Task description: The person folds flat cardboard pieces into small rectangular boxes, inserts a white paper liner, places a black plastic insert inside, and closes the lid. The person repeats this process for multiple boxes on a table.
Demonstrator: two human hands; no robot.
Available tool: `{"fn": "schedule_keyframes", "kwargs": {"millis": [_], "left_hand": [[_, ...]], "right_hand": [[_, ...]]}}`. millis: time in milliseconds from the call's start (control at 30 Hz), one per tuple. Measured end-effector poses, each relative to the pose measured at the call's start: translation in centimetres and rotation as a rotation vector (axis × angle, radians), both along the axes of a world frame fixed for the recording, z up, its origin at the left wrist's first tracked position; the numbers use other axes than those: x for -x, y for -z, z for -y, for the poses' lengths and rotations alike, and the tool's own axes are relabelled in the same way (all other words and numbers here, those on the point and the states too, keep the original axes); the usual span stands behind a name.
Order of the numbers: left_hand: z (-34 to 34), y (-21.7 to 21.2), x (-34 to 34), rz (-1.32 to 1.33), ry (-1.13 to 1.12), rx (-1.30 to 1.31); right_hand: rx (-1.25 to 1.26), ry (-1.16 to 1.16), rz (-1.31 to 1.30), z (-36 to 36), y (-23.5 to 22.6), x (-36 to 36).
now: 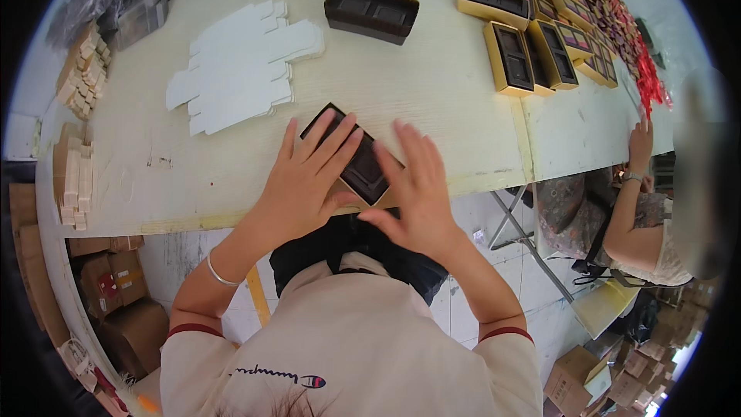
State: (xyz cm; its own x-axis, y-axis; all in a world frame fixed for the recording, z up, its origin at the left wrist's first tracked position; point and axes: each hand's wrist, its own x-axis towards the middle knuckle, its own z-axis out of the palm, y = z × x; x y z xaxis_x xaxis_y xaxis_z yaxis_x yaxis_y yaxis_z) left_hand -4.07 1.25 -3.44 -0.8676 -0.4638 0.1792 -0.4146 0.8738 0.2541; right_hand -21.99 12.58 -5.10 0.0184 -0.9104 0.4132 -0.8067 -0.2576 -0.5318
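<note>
A small gift box with a dark plastic insert (360, 170) lies slantwise at the table's near edge, in front of my body. My left hand (312, 158) rests over its left side, fingers stretched out across the insert and the thumb at the near end. On the other side, my right hand (414, 185) has its fingers spread, with the fingertips at or just above the box's right edge. The right fingers look slightly blurred. Parts of the box are hidden under both hands.
Flat white box blanks (239, 66) lie stacked at the left. A pile of dark plastic trays (372, 12) stands beyond the box. Gold boxes with dark inserts (512, 58) crowd the far right, near red strips (651, 77). A co-worker's arm (634, 185) is at the right edge.
</note>
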Motion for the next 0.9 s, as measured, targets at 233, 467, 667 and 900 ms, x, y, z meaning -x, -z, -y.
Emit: {"fn": "schedule_keyframes", "kwargs": {"millis": [233,467,667,900], "left_hand": [[-0.3,-0.1,1.1,0.068,0.016,0.034],[0.1,0.0,1.6,-0.226,0.041,-0.175],[-0.2,0.3,1.7,-0.246,0.032,-0.180],[0.4,-0.7,2.2,-0.301,0.052,-0.150]], "right_hand": [[0.030,-0.038,-0.089,0.5,0.9,0.4],[0.114,0.296,-0.405,1.8,-0.4,10.8],[0.334,0.403,-0.006,0.9,-0.8,11.6],[0.052,0.444,-0.458,1.6,1.3,9.6]]}}
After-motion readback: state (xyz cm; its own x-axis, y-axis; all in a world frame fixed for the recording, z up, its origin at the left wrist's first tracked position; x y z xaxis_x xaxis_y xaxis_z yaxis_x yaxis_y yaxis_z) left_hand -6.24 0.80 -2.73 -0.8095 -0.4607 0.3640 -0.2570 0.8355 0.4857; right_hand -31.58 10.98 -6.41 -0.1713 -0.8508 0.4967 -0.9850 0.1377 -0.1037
